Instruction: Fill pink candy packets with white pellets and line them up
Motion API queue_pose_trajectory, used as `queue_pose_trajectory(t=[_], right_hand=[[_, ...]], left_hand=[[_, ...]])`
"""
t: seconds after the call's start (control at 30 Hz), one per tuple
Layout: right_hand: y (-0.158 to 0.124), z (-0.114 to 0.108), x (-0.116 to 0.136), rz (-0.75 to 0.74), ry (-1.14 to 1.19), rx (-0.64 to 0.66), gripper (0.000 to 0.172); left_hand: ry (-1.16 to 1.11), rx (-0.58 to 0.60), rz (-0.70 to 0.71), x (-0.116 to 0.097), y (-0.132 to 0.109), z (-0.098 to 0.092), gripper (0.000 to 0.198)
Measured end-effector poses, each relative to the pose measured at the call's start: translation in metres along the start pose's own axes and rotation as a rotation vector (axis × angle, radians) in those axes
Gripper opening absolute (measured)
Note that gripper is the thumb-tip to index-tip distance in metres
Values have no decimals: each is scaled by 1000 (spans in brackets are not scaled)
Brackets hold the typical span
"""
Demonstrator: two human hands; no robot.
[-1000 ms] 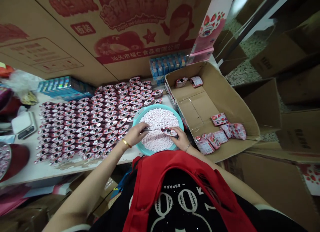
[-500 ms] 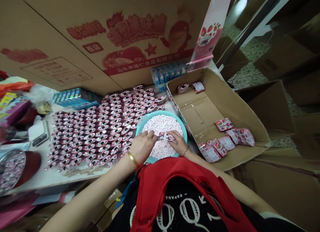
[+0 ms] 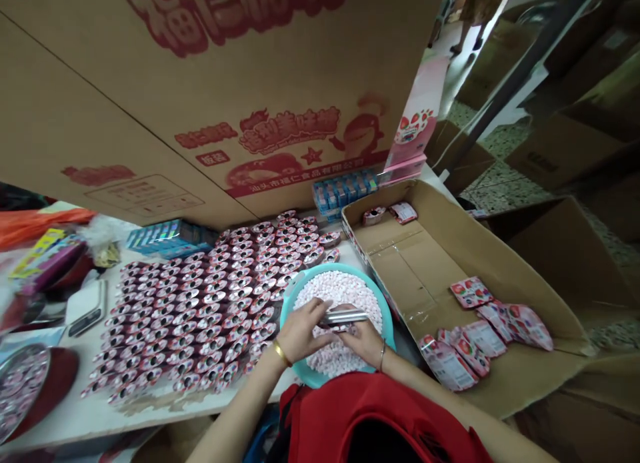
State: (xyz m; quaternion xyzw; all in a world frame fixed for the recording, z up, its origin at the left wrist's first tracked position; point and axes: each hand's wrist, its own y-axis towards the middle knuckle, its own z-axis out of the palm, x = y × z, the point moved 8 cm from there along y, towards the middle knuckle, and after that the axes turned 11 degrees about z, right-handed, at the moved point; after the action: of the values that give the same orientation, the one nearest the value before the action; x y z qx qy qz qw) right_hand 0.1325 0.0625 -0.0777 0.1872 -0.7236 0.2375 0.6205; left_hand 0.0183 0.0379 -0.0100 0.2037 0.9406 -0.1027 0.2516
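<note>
Both my hands meet over a teal bowl [image 3: 295, 300] heaped with small pink-white candies [image 3: 340, 290]. My left hand [image 3: 300, 330] and my right hand [image 3: 364, 340] pinch a small shiny candy packet [image 3: 345, 316] between them, held level above the candies. Their fingers are closed on it. Left of the bowl, several rows of open pink packets [image 3: 210, 303] cover the white table [image 3: 75, 410].
An open cardboard box [image 3: 415, 276] at the right holds several filled pink packets [image 3: 480, 330]. Large printed cartons [image 3: 200, 103] lean at the back, with blue packs [image 3: 345, 190] beneath. A phone [image 3: 86, 306] and a red dish [image 3: 30, 383] lie at the left.
The camera has tilted upward, so everything sits lower in view. My hands stay over the bowl and the packet now lies level with its silvery side showing.
</note>
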Motion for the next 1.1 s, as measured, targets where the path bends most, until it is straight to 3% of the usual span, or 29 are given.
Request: queue_pose_trajectory(t=[0.1,0.17,0.3,0.4,0.47,0.53,0.6,0.67,0.77,0.87,0.93,1.0,1.1], right_hand=[[16,2,9,32,28,-37,42],[25,-1,12,67,11,-90,48],[40,-32,28,32,-117,-228,43],[56,-91,28,15,-187,-428,32],[70,-143,13,51,-240,-602,32],[92,-191,-9,99,-354,-717,34],[127,-222,-27,114,-516,-710,37],[170,-234,-39,84,-642,-627,44],[229,-228,-54,136,-777,-474,58],[259,-221,-68,243,-873,-434,49],[261,-220,-75,258,-884,-439,39],[250,-220,-80,244,-829,-433,36],[209,-226,-76,204,-607,-483,37]], left_hand=[[25,25,57,9,17,1,36],[47,-5,54,29,25,-13,34],[164,-156,-75,109,28,-65,35],[329,-222,-284,188,21,-99,38],[412,-202,-413,238,17,-108,43],[434,-155,-472,273,16,-106,47],[437,-163,-507,291,15,-105,50],[442,-250,-537,287,12,-109,55],[370,-319,-455,247,13,-106,53],[129,-121,-254,188,17,-67,39],[-28,77,-180,152,9,-29,34],[-87,220,-197,127,-7,7,31],[-5,261,-319,112,-24,46,29]])
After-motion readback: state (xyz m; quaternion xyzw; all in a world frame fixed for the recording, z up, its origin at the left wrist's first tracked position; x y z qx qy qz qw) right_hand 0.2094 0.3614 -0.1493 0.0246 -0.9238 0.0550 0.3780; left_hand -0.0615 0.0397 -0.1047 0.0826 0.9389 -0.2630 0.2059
